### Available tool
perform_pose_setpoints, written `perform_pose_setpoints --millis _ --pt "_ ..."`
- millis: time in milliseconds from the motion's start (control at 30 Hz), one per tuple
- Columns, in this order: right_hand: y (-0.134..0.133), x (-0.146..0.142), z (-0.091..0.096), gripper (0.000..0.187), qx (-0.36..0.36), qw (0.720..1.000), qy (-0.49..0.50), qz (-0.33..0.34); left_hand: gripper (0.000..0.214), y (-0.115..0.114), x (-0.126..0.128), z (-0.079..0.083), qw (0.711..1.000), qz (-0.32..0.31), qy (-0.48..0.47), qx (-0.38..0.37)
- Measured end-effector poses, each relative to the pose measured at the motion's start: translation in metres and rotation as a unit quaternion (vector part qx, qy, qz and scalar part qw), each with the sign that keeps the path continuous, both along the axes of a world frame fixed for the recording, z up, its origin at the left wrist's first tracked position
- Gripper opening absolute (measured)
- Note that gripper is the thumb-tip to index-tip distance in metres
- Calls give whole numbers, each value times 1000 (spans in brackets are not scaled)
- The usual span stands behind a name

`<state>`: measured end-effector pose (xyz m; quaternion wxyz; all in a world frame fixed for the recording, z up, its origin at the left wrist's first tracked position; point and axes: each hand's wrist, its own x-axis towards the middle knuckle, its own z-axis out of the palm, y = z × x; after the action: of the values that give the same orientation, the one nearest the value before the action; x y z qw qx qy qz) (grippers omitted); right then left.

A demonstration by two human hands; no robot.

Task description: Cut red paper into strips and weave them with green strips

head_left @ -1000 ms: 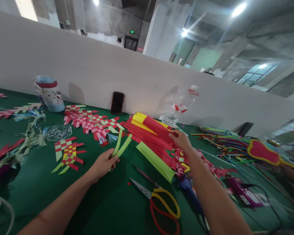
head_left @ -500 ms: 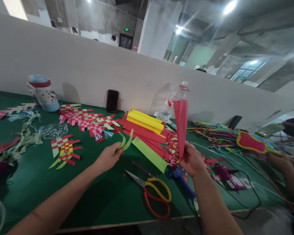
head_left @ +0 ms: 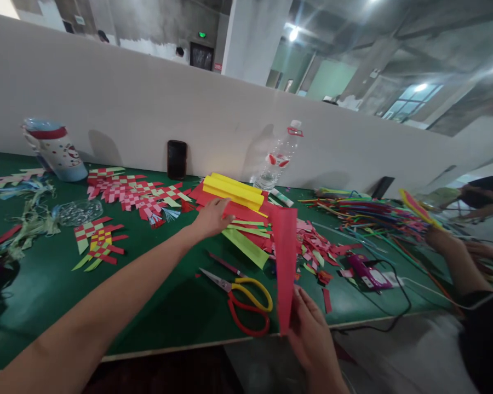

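Note:
My right hand (head_left: 309,329) is closed around the lower end of a long folded red paper (head_left: 284,257), which stands upright over the table's front edge. My left hand (head_left: 211,217) reaches forward, fingers stretched flat on the stack of red paper sheets (head_left: 198,192), just beside a folded yellow paper stack (head_left: 232,191). Thin green strips (head_left: 246,228) lie on the table just right of that hand. A wider green strip (head_left: 246,247) lies below them.
Red-and-yellow scissors (head_left: 246,298) lie near the front edge of the green table (head_left: 160,306). A purple glue gun (head_left: 363,271), a water bottle (head_left: 277,158), a phone (head_left: 176,158), a cup (head_left: 55,148) and woven paper pieces (head_left: 135,194) surround them. Another person's hand (head_left: 446,243) works at the right.
My left hand has let go of the green strips and moved forward onto the paper stack. My right hand has brought the red paper down and toward me.

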<state>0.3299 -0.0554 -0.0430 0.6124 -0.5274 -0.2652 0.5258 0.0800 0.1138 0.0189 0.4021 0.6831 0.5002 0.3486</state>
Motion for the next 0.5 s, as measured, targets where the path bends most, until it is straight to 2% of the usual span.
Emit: perform_pose_setpoints --millis 100,200,233,300,367,433,500 --pt "3 -21 4 44 -16 998 -61 9 53 -49 -4 1 996 -37 -76 -34" --pt "5 -50 9 41 31 970 -225 84 66 -101 -3 -7 983 -61 -154 -75" --pt "6 -60 10 40 50 950 -285 117 64 -116 -3 -11 964 -26 -239 -115" --pt "5 -76 13 36 103 895 -390 188 52 -137 -8 -20 956 28 -266 -123" --pt "5 -83 13 31 167 830 -477 234 50 -149 -23 -26 948 99 -283 -111" --pt "4 -81 8 28 213 770 -556 231 50 -156 -47 -32 938 150 -297 -99" --pt "5 -71 0 29 221 722 -624 199 55 -162 -75 -38 920 184 -321 -127"
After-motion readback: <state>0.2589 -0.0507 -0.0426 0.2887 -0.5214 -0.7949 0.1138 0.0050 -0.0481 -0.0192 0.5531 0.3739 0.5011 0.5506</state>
